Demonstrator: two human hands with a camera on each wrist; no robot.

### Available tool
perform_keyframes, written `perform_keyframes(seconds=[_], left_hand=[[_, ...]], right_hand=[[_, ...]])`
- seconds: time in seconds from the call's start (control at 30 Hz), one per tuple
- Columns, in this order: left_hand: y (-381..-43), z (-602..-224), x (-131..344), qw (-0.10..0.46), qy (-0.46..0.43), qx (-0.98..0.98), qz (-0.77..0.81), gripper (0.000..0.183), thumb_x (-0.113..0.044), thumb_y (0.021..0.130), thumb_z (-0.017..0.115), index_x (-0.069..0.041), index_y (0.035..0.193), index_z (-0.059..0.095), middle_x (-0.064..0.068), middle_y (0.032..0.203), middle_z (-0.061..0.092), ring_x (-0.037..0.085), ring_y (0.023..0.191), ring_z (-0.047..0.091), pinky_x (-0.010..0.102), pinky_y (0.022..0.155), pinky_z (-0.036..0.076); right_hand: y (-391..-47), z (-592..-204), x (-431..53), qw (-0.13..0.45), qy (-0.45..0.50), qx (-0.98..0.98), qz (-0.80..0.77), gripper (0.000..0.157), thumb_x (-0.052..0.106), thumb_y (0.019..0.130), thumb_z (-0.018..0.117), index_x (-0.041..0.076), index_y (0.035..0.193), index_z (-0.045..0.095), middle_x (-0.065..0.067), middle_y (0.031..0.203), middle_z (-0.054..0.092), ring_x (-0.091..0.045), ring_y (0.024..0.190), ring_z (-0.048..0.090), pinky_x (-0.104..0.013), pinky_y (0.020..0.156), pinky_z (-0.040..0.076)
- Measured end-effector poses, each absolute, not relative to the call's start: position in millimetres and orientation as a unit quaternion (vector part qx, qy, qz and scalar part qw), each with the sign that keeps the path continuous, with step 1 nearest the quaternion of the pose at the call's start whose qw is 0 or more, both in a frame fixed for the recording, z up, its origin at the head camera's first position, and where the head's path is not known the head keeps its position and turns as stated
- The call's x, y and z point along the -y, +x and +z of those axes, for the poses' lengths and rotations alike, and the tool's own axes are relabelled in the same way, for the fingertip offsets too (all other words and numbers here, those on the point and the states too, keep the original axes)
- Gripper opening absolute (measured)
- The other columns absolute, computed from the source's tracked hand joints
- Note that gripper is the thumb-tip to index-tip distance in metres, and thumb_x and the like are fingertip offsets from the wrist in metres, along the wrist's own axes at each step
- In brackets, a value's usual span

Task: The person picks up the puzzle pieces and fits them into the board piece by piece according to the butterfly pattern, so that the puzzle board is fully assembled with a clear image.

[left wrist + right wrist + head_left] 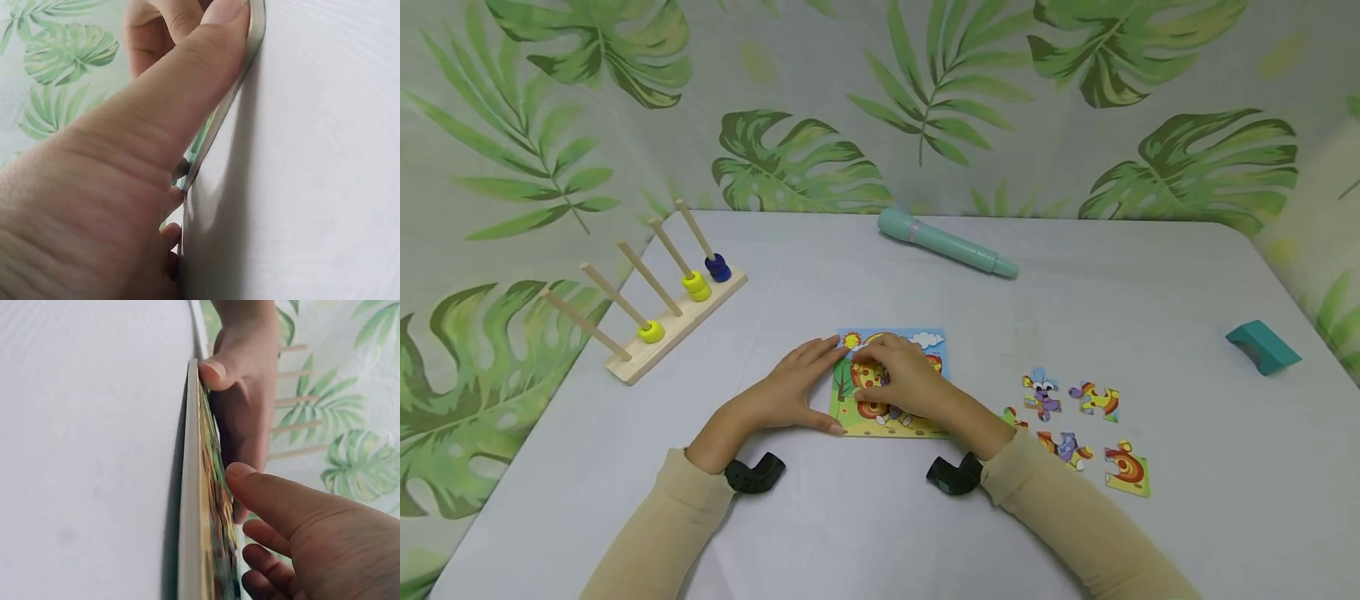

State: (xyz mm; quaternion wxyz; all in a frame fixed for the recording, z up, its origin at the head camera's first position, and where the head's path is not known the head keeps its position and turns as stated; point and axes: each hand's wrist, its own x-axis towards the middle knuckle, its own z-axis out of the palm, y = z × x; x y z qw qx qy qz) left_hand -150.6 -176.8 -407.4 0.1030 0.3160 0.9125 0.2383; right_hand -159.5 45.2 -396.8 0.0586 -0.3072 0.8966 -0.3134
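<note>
A picture puzzle board point(928, 337) with a sun, clouds and spotted figures lies in front of me. My left hand point(790, 387) rests along its left side. The left thumb lies at the near left corner, and the straight fingers reach the far left edge. Over the middle of the board, my right hand point(910, 379) pinches a spotted puzzle piece point(870, 374) between thumb and bent fingers, low at the picture's surface. In the right wrist view, the right thumb point(250, 481) touches the face of the puzzle point(215, 506); part of the picture is hidden beneath this hand.
Several loose puzzle pieces point(1126, 471) lie right of the board, some partly behind the right forearm. A wooden peg rack point(681, 333) with yellow and blue beads stands at left. A mint-green pen-shaped object point(951, 244) lies at the back, a teal arched block point(1262, 346) far right.
</note>
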Motion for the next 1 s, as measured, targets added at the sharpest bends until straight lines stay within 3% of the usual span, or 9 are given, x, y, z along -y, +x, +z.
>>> perform_keyframes(seconds=[0.2, 0.57, 0.8, 1.0], left_hand=[[-150, -408, 176, 0.107, 0.309, -0.915, 0.235, 0.108, -0.067, 0.061, 0.066, -0.014, 0.144, 0.022, 0.004, 0.149, 0.011, 0.027, 0.134, 0.006, 0.049, 0.104, 0.011], [-148, -409, 176, 0.081, 0.313, -0.912, 0.253, 0.106, -0.070, 0.060, 0.063, -0.013, 0.142, 0.027, 0.005, 0.148, 0.016, 0.026, 0.133, 0.012, 0.048, 0.104, 0.015], [-142, -411, 178, 0.052, 0.332, -0.906, 0.258, 0.088, -0.068, 0.065, 0.061, -0.018, 0.135, 0.041, 0.004, 0.143, 0.028, 0.026, 0.130, 0.020, 0.046, 0.104, 0.015], [-142, -412, 178, 0.046, 0.344, -0.901, 0.259, 0.078, -0.066, 0.067, 0.061, -0.022, 0.131, 0.047, 0.004, 0.143, 0.029, 0.026, 0.130, 0.021, 0.046, 0.103, 0.016]], right_hand=[[-162, -398, -57, 0.073, -0.301, -0.900, -0.307, 0.042, 0.036, 0.076, 0.071, 0.017, 0.111, 0.061, -0.003, 0.119, 0.049, -0.021, 0.111, 0.042, -0.041, 0.091, 0.029], [-163, -401, -58, 0.060, -0.306, -0.900, -0.304, 0.039, 0.036, 0.076, 0.071, 0.019, 0.110, 0.062, -0.001, 0.117, 0.050, -0.020, 0.110, 0.043, -0.040, 0.090, 0.029], [-163, -401, -58, 0.050, -0.311, -0.901, -0.299, 0.039, 0.035, 0.077, 0.071, 0.017, 0.111, 0.063, 0.001, 0.110, 0.052, -0.018, 0.108, 0.046, -0.038, 0.087, 0.031], [-163, -402, -60, 0.049, -0.313, -0.896, -0.311, 0.039, 0.035, 0.077, 0.071, 0.017, 0.110, 0.064, 0.002, 0.106, 0.052, -0.017, 0.105, 0.047, -0.038, 0.084, 0.032]])
